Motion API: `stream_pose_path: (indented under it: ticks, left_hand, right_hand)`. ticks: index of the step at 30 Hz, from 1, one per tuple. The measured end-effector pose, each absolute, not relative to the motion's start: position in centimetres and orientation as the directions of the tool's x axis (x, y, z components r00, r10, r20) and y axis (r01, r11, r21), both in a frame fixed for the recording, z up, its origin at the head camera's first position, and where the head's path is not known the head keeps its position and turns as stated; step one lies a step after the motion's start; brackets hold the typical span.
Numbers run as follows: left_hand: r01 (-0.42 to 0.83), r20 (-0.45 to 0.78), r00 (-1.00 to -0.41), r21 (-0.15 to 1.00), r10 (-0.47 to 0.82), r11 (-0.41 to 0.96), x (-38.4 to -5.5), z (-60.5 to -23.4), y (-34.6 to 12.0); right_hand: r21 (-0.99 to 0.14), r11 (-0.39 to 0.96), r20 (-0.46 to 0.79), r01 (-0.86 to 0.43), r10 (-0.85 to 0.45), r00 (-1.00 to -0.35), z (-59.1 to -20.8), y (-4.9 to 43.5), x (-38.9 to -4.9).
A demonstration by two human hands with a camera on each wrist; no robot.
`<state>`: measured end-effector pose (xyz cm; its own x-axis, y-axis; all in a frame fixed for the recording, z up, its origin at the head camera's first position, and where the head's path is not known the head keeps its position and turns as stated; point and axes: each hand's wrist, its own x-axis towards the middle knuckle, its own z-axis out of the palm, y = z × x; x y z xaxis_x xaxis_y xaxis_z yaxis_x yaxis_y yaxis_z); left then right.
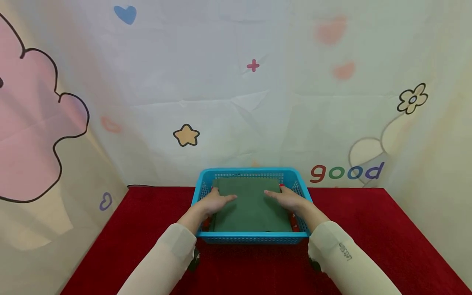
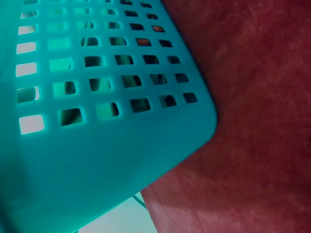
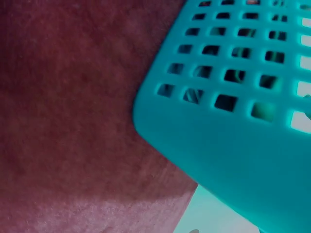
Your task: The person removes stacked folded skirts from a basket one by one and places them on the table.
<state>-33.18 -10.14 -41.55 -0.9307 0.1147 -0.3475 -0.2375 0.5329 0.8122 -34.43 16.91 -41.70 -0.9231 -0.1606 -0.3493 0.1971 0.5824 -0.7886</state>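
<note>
A flat green rectangular thing (image 1: 252, 213) lies inside a blue plastic basket (image 1: 254, 237); whether it is a book, a box or a board I cannot tell. At its left side is my left hand (image 1: 214, 202), its thumb extended over the green top and the other fingers mostly hidden towards the basket's wall. Mirroring it on the right, my right hand (image 1: 291, 200) also has its thumb stretched inward over the green surface. Whether the hidden fingers curl round the green edges does not show. Both wrist views hold only the basket's perforated outside, with no fingers in sight.
Red material (image 1: 293, 221) with light spots shows along the green thing's sides within the basket. Under the basket is a red-covered table (image 1: 158, 221). A printed light curtain (image 1: 228, 82) hangs behind it and at both sides.
</note>
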Motion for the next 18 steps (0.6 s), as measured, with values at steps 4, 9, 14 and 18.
stream_pose_path:
  ticks: [4,9,14,18]
  left_hand:
    - [-0.258,-0.352,-0.928,0.84,0.119,0.477,-33.03,-41.69,-10.32]
    - [-0.26,-0.346,-0.93,0.859,0.125,0.442,-32.89,-42.1,-9.85]
    - [-0.234,-0.319,-0.939,0.87,0.132,0.433,-32.81,-42.11,-9.67]
    - [-0.236,-0.31,-0.94,0.894,0.145,0.381,-32.74,-41.96,-9.7]
  right_hand:
    - [-0.812,0.553,-0.346,0.188,-0.197,-0.917,-41.67,16.6,-34.21]
    - [-0.868,0.444,-0.359,0.225,-0.245,-0.901,-42.2,16.78,-33.86]
    - [-0.89,0.405,-0.338,0.211,-0.273,-0.901,-42.31,17.05,-33.82]
    - [-0.904,0.381,-0.315,0.193,-0.288,-0.905,-42.24,17.2,-33.89]
